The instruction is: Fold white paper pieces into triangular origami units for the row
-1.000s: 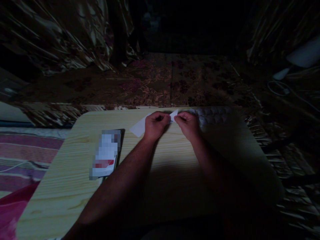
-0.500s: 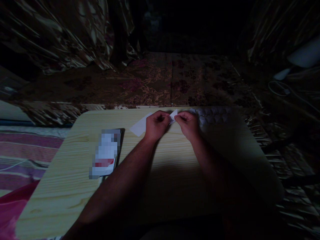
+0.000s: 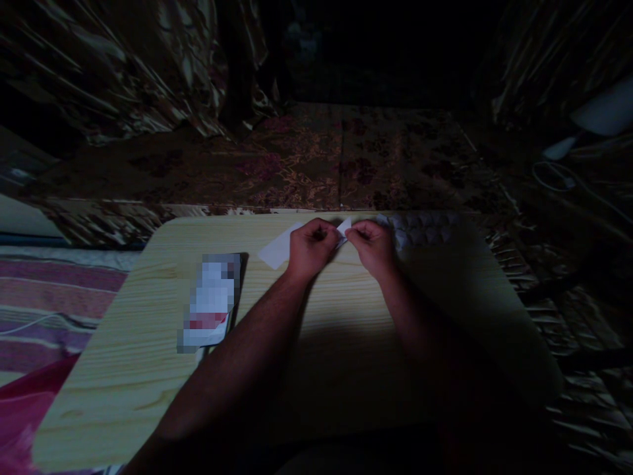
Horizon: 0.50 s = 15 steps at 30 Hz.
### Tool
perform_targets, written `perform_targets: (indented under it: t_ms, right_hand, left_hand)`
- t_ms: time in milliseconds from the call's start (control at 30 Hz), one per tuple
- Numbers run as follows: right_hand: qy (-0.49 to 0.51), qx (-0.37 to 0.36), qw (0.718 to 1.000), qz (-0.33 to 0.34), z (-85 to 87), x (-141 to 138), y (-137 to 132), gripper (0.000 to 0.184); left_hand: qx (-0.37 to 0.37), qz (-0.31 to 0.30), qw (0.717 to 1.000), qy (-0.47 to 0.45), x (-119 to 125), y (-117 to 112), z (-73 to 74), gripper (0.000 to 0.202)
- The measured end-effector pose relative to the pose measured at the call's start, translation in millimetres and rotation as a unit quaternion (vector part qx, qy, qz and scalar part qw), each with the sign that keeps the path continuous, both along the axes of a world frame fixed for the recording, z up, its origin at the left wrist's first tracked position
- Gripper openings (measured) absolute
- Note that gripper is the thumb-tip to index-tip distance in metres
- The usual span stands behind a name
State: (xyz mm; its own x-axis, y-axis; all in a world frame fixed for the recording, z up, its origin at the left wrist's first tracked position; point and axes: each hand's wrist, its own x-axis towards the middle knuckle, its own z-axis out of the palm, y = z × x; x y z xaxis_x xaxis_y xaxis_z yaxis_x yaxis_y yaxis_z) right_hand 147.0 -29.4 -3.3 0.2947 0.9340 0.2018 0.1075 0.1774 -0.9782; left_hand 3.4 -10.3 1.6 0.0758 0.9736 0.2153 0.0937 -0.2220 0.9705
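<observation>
Near the far edge of the wooden table, my left hand (image 3: 311, 247) and my right hand (image 3: 370, 244) are close together, fingers pinched on a small piece of white paper (image 3: 345, 226). One pointed corner of it sticks up between the fingertips; the rest is hidden by them. Another white paper (image 3: 278, 249) lies flat on the table, partly behind my left hand. Just past my right hand sit several small pale folded pieces (image 3: 425, 229) in rows, dim in the shadow.
A blurred-out white and red item (image 3: 210, 303) lies on the table (image 3: 123, 343) beside my left forearm. Patterned fabric (image 3: 316, 158) covers the surface beyond. A white lamp (image 3: 603, 112) with a cord stands at the right. Striped bedding (image 3: 54, 284) is at the left.
Almost nothing differs: both hands keep their pinch on the small white paper in the same spot. The whole view has shifted very slightly.
</observation>
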Motion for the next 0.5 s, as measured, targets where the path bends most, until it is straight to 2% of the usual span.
perform_targets:
  t_ms: [500]
  right_hand:
    - [-0.002, 0.013, 1.0, -0.006, 2.6, -1.3, -1.4, 0.016]
  left_hand:
    - [0.005, -0.007, 1.0, 0.016, -1.4, 0.1, -1.7, 0.017]
